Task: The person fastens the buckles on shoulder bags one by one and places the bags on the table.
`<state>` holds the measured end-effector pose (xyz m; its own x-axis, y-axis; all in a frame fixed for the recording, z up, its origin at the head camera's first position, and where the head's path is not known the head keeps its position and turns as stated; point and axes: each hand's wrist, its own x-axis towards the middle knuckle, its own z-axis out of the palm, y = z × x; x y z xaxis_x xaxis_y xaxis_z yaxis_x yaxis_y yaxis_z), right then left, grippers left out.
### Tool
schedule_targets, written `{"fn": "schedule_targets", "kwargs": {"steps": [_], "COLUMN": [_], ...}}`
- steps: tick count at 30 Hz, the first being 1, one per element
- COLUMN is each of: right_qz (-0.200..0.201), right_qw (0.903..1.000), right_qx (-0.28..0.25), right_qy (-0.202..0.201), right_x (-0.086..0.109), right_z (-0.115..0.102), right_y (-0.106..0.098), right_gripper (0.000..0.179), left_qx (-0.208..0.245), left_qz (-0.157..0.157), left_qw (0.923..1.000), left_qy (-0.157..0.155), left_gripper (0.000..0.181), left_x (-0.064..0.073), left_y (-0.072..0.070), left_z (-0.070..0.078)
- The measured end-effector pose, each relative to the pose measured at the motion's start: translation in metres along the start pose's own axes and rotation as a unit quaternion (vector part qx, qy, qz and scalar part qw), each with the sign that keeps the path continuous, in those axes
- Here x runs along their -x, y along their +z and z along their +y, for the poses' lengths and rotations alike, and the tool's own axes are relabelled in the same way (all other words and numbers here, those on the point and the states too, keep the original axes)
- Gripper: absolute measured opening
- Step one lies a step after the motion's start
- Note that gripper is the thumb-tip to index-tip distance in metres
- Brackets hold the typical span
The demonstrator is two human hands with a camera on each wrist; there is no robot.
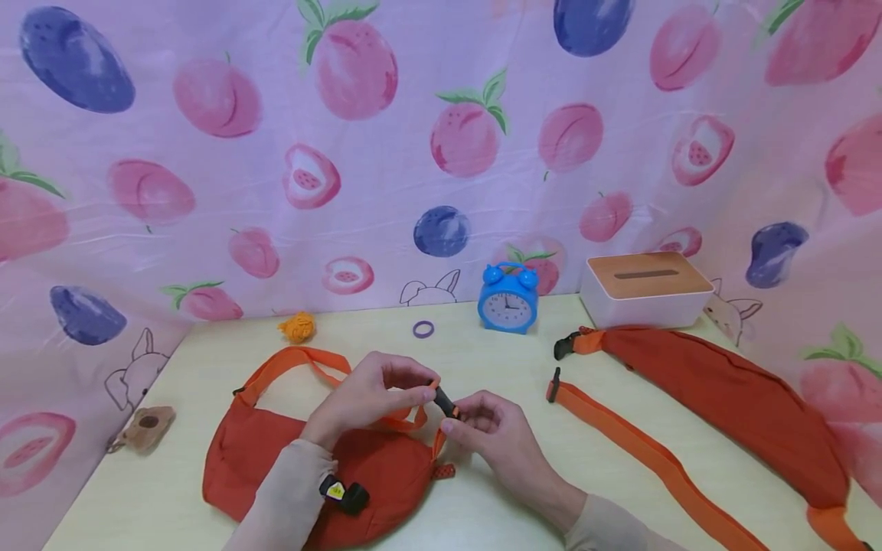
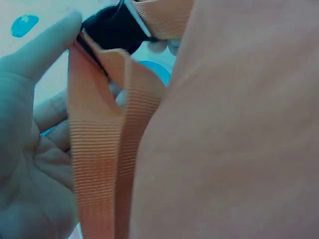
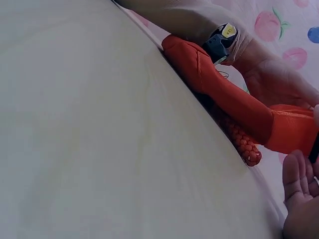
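Observation:
A black side-release buckle (image 1: 445, 402) on the orange strap of a rust-red waist bag (image 1: 251, 451) is held up between my hands. My left hand (image 1: 372, 394) pinches its upper left end with thumb and fingers, and my right hand (image 1: 506, 436) grips the lower right end. In the left wrist view, the buckle's black body (image 2: 114, 30) has doubled orange webbing (image 2: 97, 174) hanging from it beside the left thumb. The two buckle ends look joined. The bag lies on the table under my left forearm, its braided zip pull (image 3: 244, 147) showing in the right wrist view.
A second rust-red waist bag (image 1: 730, 398) lies at right, its black buckle parts (image 1: 565, 347) apart and a loose strap (image 1: 641, 448) alongside. Along the back are orange yarn (image 1: 299, 327), a purple ring (image 1: 423, 329), a blue alarm clock (image 1: 508, 302) and a tissue box (image 1: 648, 295).

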<state>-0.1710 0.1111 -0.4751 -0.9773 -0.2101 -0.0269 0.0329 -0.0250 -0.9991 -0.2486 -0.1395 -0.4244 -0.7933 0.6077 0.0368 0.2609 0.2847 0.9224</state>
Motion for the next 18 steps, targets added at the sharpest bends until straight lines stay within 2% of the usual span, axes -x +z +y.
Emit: {"fn": "schedule_targets", "kwargs": {"steps": [4,11,18], "right_qz": [0.015,0.078,0.102], "right_qw": [0.9995,0.9926,0.9867], "right_qx": [0.026,0.081,0.108], "right_qy": [0.013,0.046,0.067], "right_x": [-0.003,-0.009,-0.014], "right_z": [0.0,-0.004,-0.007], "right_y": [0.0,-0.006,-0.012], "right_gripper": [0.034,0.035,0.036], "left_qx": [-0.016,-0.038,-0.045], "left_qz": [0.017,0.051,0.062], "left_qw": [0.9997,0.9978,0.997], "left_qy": [0.007,0.017,0.014], "left_gripper": [0.04,0.058,0.058], "left_x": [-0.001,0.004,0.006], "left_y": [0.0,-0.008,-0.014], "left_z": [0.001,0.003,0.005]}}
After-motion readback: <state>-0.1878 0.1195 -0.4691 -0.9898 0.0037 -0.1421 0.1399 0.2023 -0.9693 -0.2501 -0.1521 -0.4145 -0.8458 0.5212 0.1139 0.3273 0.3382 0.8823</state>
